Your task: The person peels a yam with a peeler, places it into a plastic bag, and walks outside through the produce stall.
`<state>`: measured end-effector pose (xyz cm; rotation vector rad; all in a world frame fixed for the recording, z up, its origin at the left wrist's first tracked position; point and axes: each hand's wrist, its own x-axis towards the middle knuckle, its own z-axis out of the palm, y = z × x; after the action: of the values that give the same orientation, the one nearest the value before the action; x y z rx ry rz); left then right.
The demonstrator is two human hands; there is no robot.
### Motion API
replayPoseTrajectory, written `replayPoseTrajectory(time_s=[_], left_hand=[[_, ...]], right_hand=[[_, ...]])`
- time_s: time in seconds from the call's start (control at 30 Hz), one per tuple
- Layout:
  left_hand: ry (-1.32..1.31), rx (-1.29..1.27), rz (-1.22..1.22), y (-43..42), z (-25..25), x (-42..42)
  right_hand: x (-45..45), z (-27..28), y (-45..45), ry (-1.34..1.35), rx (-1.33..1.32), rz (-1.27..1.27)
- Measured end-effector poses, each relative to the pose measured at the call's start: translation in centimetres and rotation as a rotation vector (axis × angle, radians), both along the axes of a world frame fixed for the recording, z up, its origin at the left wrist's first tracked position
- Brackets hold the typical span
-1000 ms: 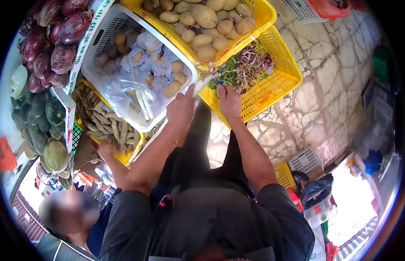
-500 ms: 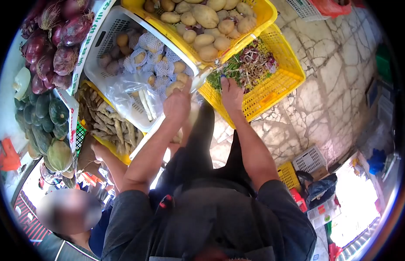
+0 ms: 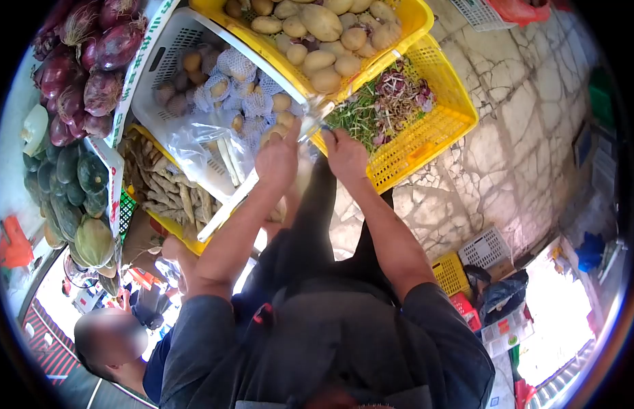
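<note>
Near the middle of the frame, the left hand (image 3: 276,162) was closed, its fingers apparently gripping the near end of a pale thing (image 3: 317,110) too blurred to name. Just to its right, the right hand (image 3: 347,157) had its fingertips drawn together, seemingly on a small blue thing (image 3: 324,127), also unclear. The pale thing lay above the hands, by the corner where the potato crate (image 3: 371,73) met the yellow crate (image 3: 420,158) of green and purplish scraps (image 3: 392,102). The step in hand looked like close two-handed work on that pale thing, one hand steadying and the other working beside it, though contact between the two was hard to judge. From that pose, any further move called for a steady left grip, small fingertip motions on the right and care around the crate rims. Left of the hands, a white crate (image 3: 148,95) held netted produce (image 3: 254,108) and a clear bag (image 3: 198,146); at lower left, another person's hand (image 3: 175,253) was near a crate of roots (image 3: 177,194).
</note>
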<state>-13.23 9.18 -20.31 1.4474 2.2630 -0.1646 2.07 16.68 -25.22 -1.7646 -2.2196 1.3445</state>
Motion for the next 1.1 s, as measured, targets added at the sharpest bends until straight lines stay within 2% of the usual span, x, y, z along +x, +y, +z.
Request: replayPoseTrajectory(time_s=[0.1,0.17,0.23,0.27,0.37,0.43,0.53,0.6,0.67,0.73,0.83,0.93,1.03,1.1], left_hand=[[0.016,0.058,-0.025,0.0,-1.0,-0.6],[0.016,0.072,-0.038,-0.6,-1.1,-0.6],[0.012,0.095,-0.043,-0.2,-1.1,-0.7],[0.029,0.084,-0.041,0.1,-1.1,-0.8],[0.021,0.015,-0.026,0.0,-0.8,-0.4],[-0.029,-0.042,0.012,0.3,-0.6,-0.9],[-0.262,-0.075,0.133,0.1,-1.7,-2.2],[-0.549,-0.116,0.161,-0.6,-5.0,-4.7],[-0.758,-0.204,0.269,-0.5,-5.0,-5.1],[-0.886,-0.340,0.454,0.9,-2.0,-4.2],[-0.938,-0.052,0.310,-0.5,-2.7,-2.7],[-1.146,-0.194,0.506,-1.2,-3.1,-1.9],[-1.549,-0.251,1.083,-0.7,-1.7,-1.6],[-1.715,-0.278,1.266,-0.9,-1.9,-1.7]], right_hand=[[0.8,-1.7,0.4,-0.004,0.141,0.028],[2.2,-3.8,1.1,0.026,0.121,-0.158],[2.3,-2.4,2.8,0.111,0.053,-0.281],[2.1,-1.4,2.5,0.170,0.071,-0.204],[0.8,-2.2,0.2,-0.018,0.018,-0.026],[0.2,-2.3,0.3,0.050,0.029,-0.109],[1.1,-2.5,0.2,0.073,0.013,-0.147],[1.3,-3.0,0.3,0.073,0.001,-0.134],[1.6,-4.1,0.1,0.176,-0.041,-0.200],[2.2,-5.5,-0.3,0.237,-0.057,-0.273],[2.8,-5.9,-0.2,0.271,-0.041,-0.365],[3.3,-4.8,-0.3,0.289,-0.044,-0.401],[3.5,-4.6,-0.1,0.281,-0.075,-0.398],[3.8,-4.8,0.4,0.280,-0.100,-0.377]])
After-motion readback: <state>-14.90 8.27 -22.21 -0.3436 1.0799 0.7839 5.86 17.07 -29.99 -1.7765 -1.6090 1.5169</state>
